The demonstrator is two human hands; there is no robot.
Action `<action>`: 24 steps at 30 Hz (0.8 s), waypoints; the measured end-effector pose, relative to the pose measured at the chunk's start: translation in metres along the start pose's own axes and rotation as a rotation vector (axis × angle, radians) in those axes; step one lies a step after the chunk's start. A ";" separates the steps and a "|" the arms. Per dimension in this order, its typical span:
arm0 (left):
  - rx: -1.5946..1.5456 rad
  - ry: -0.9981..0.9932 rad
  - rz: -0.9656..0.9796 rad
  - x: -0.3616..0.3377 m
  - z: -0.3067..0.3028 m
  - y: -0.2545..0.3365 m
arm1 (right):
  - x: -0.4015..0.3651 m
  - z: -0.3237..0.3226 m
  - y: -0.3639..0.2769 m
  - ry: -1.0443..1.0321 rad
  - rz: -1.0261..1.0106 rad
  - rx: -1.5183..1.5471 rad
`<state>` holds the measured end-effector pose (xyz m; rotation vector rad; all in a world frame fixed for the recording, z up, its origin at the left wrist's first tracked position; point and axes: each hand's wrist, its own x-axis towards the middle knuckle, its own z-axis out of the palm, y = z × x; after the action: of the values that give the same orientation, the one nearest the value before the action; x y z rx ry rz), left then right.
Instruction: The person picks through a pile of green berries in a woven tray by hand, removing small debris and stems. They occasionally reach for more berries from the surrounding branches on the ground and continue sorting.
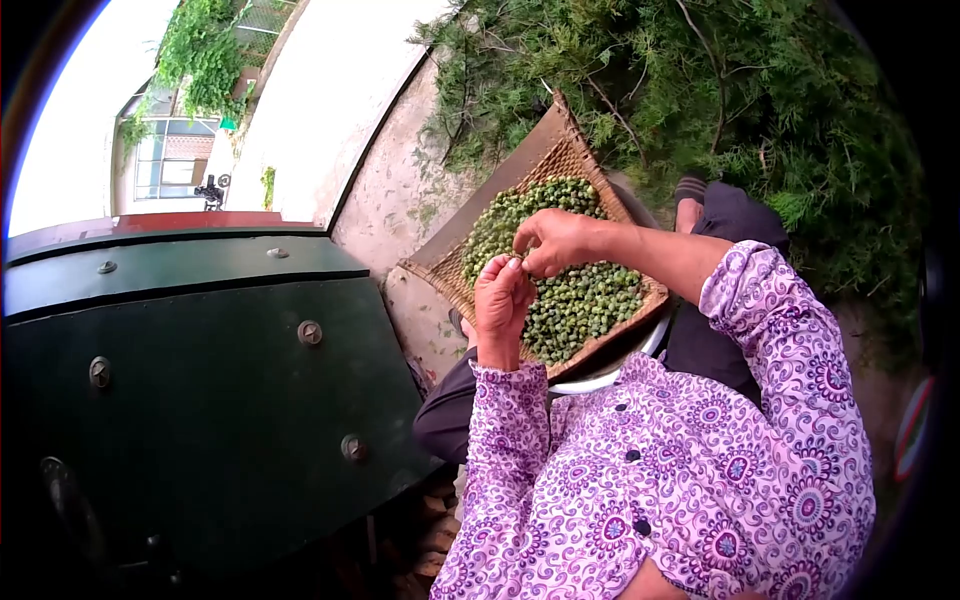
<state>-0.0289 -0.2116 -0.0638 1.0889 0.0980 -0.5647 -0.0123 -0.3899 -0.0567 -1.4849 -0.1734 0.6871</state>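
A woven basket (590, 150) rests tilted across my lap, with a heap of small, round, green cone-like fruits (590, 315) in it. Above the heap, my left hand (502, 305) is closed, its thumb and forefinger pressed together in a pinch. My right hand (560, 240) meets it from the other side, fingers bent and pinching at the same spot. Something tiny seems to be between the fingertips, too small to name. Part of the heap is hidden behind my hands.
Cut evergreen branches (740, 100) are piled beyond the basket and to the right. A dark green metal vehicle panel (200, 400) stands close on the left. Under the basket shows the rim of a white basin (655, 340). Concrete ground (395, 170) lies between panel and branches.
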 end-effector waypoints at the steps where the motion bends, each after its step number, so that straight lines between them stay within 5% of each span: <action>1: -0.012 -0.029 0.020 0.000 -0.004 0.001 | 0.000 0.002 -0.003 -0.025 -0.032 0.121; 5: -0.207 -0.105 0.039 -0.010 -0.015 0.009 | -0.004 -0.001 -0.009 0.009 -0.065 0.072; 10: -0.241 0.213 0.047 -0.017 -0.058 0.006 | -0.013 -0.001 -0.004 0.168 -0.385 -0.765; 12: -0.154 0.159 0.045 -0.015 -0.088 -0.008 | -0.016 -0.001 -0.011 0.139 -0.360 -0.729; 18: 0.311 0.409 -0.153 0.005 -0.122 -0.062 | -0.024 -0.005 -0.024 0.166 -0.422 -0.607; 23: 1.311 0.431 0.031 0.025 -0.150 -0.101 | -0.028 -0.009 -0.026 0.199 -0.458 -0.571; 24: 1.307 0.429 0.023 0.026 -0.145 -0.100 | -0.027 -0.009 -0.027 0.197 -0.449 -0.570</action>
<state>-0.0260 -0.1306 -0.2222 2.4744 0.0837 -0.3226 -0.0211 -0.4103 -0.0244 -1.9565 -0.5672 0.1206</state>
